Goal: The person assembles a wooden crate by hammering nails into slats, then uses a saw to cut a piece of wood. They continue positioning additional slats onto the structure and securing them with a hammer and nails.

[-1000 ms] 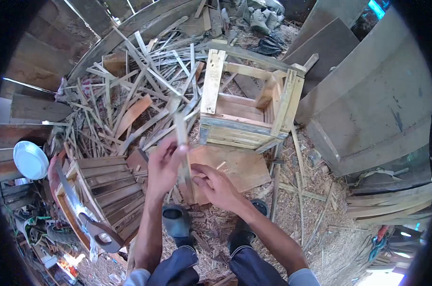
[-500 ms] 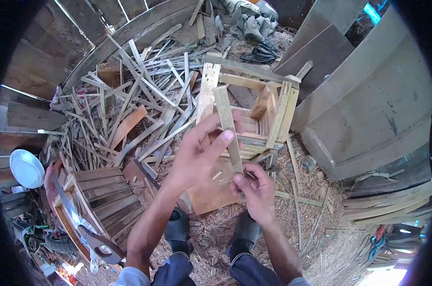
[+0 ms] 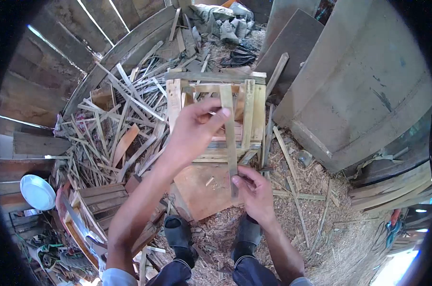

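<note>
A narrow wooden slat (image 3: 230, 138) is held up lengthwise between my hands, its far end over a slatted wooden crate frame (image 3: 174, 102). My left hand (image 3: 197, 125) pinches it near the upper part, thumb on the face. Lower down, my right hand (image 3: 255, 190) grips the near end with thumb and fingers. Partly behind the slat, the crate shows side slats and an open top. In front of the crate, a flat brown board (image 3: 201, 190) lies on the ground.
A heap of loose wood strips (image 3: 125, 105) lies at the left. A handsaw (image 3: 95, 245) rests by a slatted wooden box (image 3: 101, 200). Large panels (image 3: 359, 95) lean at the right. Sawdust and offcuts (image 3: 316, 214) cover the ground around my boots (image 3: 178, 236).
My view has shifted, so the crate appears farther left and squarer to me. The slat stands more upright, and my left hand has moved up and left in the view.
</note>
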